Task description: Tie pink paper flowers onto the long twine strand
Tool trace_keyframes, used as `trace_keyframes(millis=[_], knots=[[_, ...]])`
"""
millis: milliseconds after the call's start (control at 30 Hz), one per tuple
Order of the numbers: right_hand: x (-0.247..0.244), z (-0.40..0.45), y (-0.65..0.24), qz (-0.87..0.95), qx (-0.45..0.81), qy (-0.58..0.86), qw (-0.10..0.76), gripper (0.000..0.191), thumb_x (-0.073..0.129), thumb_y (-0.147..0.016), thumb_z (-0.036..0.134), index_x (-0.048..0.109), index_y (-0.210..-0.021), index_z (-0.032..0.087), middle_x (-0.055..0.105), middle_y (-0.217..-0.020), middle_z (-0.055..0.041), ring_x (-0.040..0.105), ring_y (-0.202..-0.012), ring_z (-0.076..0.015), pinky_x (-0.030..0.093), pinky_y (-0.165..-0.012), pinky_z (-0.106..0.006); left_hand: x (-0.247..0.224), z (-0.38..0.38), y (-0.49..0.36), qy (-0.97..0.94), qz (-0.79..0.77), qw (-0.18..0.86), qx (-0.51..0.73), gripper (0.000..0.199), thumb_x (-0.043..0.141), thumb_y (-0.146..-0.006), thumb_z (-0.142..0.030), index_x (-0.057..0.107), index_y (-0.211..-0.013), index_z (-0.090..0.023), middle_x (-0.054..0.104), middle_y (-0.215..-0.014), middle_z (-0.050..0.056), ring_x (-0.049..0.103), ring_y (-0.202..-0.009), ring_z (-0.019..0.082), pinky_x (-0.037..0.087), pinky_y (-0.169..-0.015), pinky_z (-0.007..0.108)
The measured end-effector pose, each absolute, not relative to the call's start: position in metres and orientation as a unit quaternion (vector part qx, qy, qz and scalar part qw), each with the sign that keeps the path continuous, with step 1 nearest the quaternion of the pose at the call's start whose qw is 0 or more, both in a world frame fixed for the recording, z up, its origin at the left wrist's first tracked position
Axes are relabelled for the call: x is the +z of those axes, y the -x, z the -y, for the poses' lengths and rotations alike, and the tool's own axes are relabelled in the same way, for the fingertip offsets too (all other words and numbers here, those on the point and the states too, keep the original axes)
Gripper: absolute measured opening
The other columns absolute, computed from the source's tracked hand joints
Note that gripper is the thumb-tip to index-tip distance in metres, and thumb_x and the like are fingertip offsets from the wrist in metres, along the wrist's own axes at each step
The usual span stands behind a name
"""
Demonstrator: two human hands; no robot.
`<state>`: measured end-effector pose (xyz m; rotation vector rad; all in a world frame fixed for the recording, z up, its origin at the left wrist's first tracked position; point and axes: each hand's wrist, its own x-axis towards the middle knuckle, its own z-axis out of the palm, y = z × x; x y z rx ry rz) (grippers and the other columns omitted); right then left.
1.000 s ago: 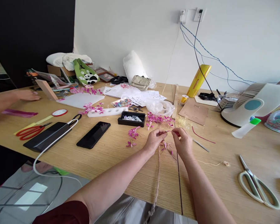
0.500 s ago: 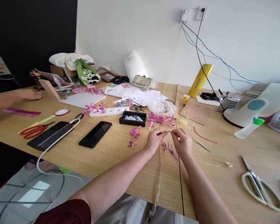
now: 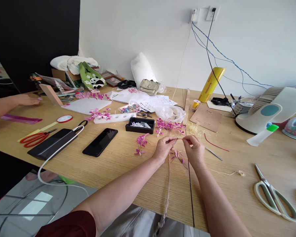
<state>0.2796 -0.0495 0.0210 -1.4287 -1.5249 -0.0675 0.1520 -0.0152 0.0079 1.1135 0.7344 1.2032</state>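
Observation:
Over the middle of the table, my left hand (image 3: pixel 163 148) is closed, thumb and fingers pinching a small piece whose kind is hidden by the fingertips. My right hand (image 3: pixel 195 149) pinches a thin pink strand (image 3: pixel 179 138) that stretches across the short gap to the left fingertips. Just below the hands lies a small pink flower sprig (image 3: pixel 177 154). Beyond them is a bunch of pink flowers (image 3: pixel 169 125), with another flower sprig (image 3: pixel 141 141) to the left. A braided cord (image 3: pixel 168 187) hangs down between my forearms past the table edge.
Right of my hands lie tweezers (image 3: pixel 213 153), a dark pink strip (image 3: pixel 215 144) and large scissors (image 3: pixel 273 194). To the left are a black tray (image 3: pixel 140 129), a phone (image 3: pixel 100 142), a power bank (image 3: pixel 53 144) and red-handled scissors (image 3: pixel 37 139). Another person's hand (image 3: pixel 28 99) rests far left.
My right hand has moved slightly right, away from my left, and the pink strand between them shows longer. My left hand stays nearly in place.

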Motion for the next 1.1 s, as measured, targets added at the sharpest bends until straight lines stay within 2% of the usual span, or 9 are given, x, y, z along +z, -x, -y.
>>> trace_keyframes(millis=[300,600,933,1100], knots=[[0.020,0.049,-0.277,0.660,-0.015,0.578,0.480,0.012,0.049,-0.080,0.019,0.059,-0.073,0.020,0.060,-0.073,-0.0020,0.055,-0.066,-0.0140,0.043,-0.062,-0.025,0.003,0.007,-0.152,-0.537,-0.339,0.575,0.516,0.018,0.068,-0.063,-0.029,0.070,-0.072,-0.013,0.065,-0.072,0.004,0.053,-0.068,0.013,0.039,-0.065,0.024],[0.021,0.050,-0.281,0.630,-0.032,0.604,0.487,0.012,0.051,-0.078,0.022,0.060,-0.071,0.021,0.059,-0.071,-0.0005,0.054,-0.064,-0.0135,0.041,-0.062,-0.025,0.011,0.017,-0.152,-0.525,-0.326,0.591,0.518,0.021,0.066,-0.065,-0.031,0.068,-0.071,-0.010,0.050,-0.053,-0.002,0.040,-0.052,0.007,0.029,-0.050,0.021],[0.023,0.047,-0.298,0.575,-0.077,0.649,0.492,0.013,0.050,-0.077,0.022,0.058,-0.068,0.020,0.058,-0.070,-0.0014,0.053,-0.065,-0.0154,0.039,-0.062,-0.027,0.004,0.010,-0.151,-0.509,-0.325,0.603,0.522,0.017,0.065,-0.065,-0.029,0.064,-0.067,-0.011,0.049,-0.052,-0.003,0.040,-0.049,0.006,0.030,-0.050,0.021],[0.025,0.047,-0.303,0.585,-0.056,0.636,0.500,0.011,0.050,-0.077,0.022,0.056,-0.068,0.020,0.057,-0.068,-0.0006,0.053,-0.065,-0.0154,0.040,-0.064,-0.027,0.003,0.009,-0.147,-0.522,-0.320,0.623,0.487,0.020,0.057,-0.071,-0.031,0.063,-0.080,-0.014,0.052,-0.064,-0.001,0.044,-0.055,0.009,0.034,-0.052,0.021]])
